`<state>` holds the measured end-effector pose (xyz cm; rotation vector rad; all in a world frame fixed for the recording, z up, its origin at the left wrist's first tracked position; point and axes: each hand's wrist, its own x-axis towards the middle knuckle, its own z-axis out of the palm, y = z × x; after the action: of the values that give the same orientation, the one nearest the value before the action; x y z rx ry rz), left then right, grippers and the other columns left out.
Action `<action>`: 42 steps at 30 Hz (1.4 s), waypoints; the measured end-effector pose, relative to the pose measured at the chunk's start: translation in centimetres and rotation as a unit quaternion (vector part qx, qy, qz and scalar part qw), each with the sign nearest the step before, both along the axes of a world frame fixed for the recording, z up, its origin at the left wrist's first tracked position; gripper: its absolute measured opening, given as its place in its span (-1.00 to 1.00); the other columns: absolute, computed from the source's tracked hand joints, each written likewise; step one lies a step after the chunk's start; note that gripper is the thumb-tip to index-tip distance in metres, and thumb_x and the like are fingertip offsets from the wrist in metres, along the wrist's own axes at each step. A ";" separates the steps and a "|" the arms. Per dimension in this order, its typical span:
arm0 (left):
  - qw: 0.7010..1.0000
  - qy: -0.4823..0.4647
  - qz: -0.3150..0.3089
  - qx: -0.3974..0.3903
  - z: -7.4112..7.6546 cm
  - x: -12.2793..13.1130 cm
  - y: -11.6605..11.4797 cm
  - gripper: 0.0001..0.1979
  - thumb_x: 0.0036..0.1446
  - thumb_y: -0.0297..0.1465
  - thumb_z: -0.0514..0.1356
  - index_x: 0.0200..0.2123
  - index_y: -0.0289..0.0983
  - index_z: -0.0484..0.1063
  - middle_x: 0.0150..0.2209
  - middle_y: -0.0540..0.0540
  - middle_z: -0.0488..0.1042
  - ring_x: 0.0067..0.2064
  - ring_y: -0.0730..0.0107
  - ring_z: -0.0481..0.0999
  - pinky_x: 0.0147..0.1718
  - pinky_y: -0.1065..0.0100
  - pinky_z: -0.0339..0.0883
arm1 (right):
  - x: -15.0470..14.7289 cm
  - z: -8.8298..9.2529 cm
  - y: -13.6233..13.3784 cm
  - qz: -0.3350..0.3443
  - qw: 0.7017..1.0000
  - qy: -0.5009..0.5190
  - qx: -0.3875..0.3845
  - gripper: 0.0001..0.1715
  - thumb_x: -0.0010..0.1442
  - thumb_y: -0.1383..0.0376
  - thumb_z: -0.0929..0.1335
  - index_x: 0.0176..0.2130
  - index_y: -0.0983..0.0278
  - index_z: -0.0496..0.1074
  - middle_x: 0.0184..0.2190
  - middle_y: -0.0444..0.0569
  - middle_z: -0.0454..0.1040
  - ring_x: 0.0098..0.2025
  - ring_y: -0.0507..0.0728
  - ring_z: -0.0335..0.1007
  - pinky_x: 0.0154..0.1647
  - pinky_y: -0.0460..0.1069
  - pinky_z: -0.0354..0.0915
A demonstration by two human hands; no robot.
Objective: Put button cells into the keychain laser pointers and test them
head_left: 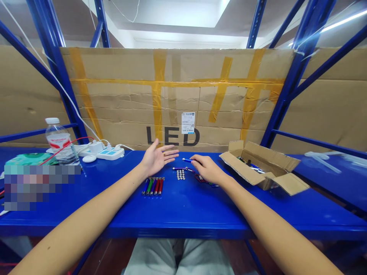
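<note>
- The left hand [159,156] is hovering palm up with its fingers spread wide, holding nothing, over the middle of the tabletop [183,214] towards its back edge.
- The right hand [208,169] is lying palm down just beside it, fingers curled and pinching the end of a blue pen light [186,160]. I cannot tell whether the light is lifted off the surface.
- The work in hand appears to be sorting small parts. A cluster of button cells [180,174] and a purple pen light [179,168] are lying between the hands, and a row of five coloured pen lights [153,186] is sitting nearer the front edge.
- Handling the thin, round barrel is calling for a fingertip pinch, in my judgement.
- An open cardboard box [259,164] is sitting towards the right edge.
- The cardboard wall [120,99] behind is showing "LED" in black. The print on its white sticker [188,122] and on the water bottle [59,143] is too small to read.
</note>
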<state>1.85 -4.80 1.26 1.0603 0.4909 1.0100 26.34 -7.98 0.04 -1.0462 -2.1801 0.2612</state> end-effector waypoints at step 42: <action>1.000 -0.005 0.012 -0.001 0.2 0.2 -0.3 -0.20 0.28 0.07 -0.17 0.24 -0.52 0.15 0.15 -0.49 0.37 0.15 -0.07 0.43 0.17 0.08 0.22 | 0.3 -0.1 0.4 0.010 1.000 0.016 -0.011 -0.75 0.32 0.33 0.21 -0.11 0.26 0.43 -0.16 0.03 0.56 -0.13 0.16 0.44 -0.11 0.03 0.26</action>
<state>2.07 -5.05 1.46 1.0489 0.4987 1.0357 26.63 -7.58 -0.05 -1.0264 -2.1646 0.3082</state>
